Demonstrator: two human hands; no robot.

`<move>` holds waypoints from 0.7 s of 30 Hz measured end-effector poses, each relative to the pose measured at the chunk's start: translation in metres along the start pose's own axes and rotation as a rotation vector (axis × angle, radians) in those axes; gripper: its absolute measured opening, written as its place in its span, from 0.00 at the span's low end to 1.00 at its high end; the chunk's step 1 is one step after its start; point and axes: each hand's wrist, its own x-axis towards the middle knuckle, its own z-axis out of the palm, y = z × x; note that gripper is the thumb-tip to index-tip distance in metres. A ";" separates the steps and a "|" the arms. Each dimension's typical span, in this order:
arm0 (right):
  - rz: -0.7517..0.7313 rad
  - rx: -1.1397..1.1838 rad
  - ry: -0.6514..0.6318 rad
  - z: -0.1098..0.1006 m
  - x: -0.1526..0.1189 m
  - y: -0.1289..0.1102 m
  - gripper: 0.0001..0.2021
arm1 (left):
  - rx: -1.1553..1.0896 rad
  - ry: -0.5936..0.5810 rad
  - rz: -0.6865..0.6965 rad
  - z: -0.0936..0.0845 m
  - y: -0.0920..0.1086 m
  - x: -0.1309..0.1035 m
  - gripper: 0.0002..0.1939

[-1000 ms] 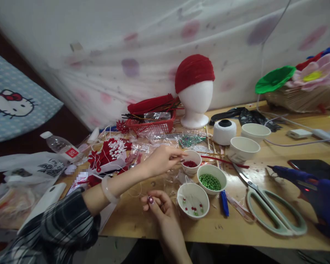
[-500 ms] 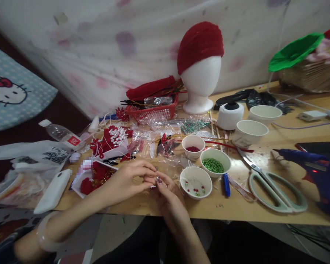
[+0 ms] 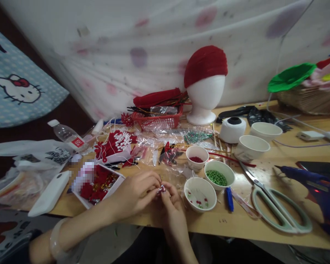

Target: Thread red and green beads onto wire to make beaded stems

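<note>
My left hand (image 3: pixel 137 192) reaches in from the left, its thumb and fingers pinched together. Its fingertips meet those of my right hand (image 3: pixel 173 207), which is also closed in a pinch. Whatever sits between the fingers is too small to make out. Just right of my hands stands a white cup (image 3: pixel 200 209) holding thin clear strands with a few red and green beads. Behind it are a cup of green beads (image 3: pixel 216 177) and a cup of dark red beads (image 3: pixel 196 159). A white box (image 3: pixel 84 201) with red and gold ornaments lies beside my left forearm.
Scissors (image 3: pixel 277 209), a blue pen (image 3: pixel 229 200) and a blue glue gun (image 3: pixel 313 176) lie on the right. A foam head (image 3: pixel 205 95) wearing a red cap stands behind, by a red basket (image 3: pixel 156 121). At left are a plastic bottle (image 3: pixel 68 135) and a white phone-shaped object (image 3: pixel 50 194).
The whole view has shifted, so the table's things sit lower in the picture. My hands have drawn closer together, and my left fingers have curled in at my right fingertips.
</note>
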 end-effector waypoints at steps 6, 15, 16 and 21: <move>-0.019 -0.045 0.003 0.003 0.000 0.001 0.20 | 0.396 0.124 0.002 -0.022 -0.004 0.009 0.08; -0.006 -0.040 0.011 0.002 0.007 0.005 0.24 | 0.007 0.358 -0.381 -0.073 -0.032 0.040 0.15; -0.002 -0.042 0.007 0.002 0.007 0.005 0.24 | -0.041 0.375 -0.385 -0.073 -0.036 0.046 0.16; 0.003 -0.052 -0.014 0.000 0.006 0.008 0.24 | -0.133 0.281 -0.360 -0.055 -0.043 0.089 0.09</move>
